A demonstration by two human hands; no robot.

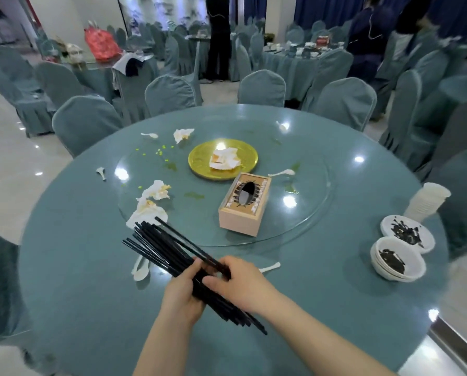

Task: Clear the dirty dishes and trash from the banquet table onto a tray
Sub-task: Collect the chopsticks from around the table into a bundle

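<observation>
No text, label, brand, number or sign can be read anywhere. The tissue box (244,204) on the table (335,280) has a patterned top around its opening (ornament only, no letters that can be made out). A small red item (324,40) stands on a far table and may be a printed card, but it is too small and blurred to read. The red bag (101,46) at the back left shows pale markings, also unreadable.
</observation>
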